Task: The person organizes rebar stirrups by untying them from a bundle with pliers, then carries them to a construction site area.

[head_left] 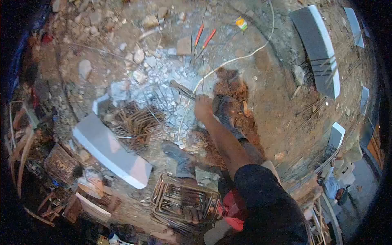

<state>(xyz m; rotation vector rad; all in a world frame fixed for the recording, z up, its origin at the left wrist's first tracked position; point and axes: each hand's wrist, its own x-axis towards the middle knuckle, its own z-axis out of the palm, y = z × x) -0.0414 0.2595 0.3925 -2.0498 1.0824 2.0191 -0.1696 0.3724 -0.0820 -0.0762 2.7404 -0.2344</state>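
Note:
My right hand [203, 107] is closed round a long metal tool [183, 89] that looks like pincers. Its far end points up and left over pale rubble. At the bottom, the fingers of my left hand [192, 214] curl round a bundle of rectangular steel rebar stirrups [161, 191], held near my lap. Part of that hand is hidden by the rods. Left of my feet, a heap of bent rusty rods [136, 124] lies on the ground. Beyond my right hand lies a tool with two red handles [208, 38].
A white cable [228, 62] runs across the dirt past my right hand. Pale concrete slabs lie left [110, 149] and right [316, 53]. A small yellow and green packet [241, 23] lies ahead. At far left is a rusty block [61, 163].

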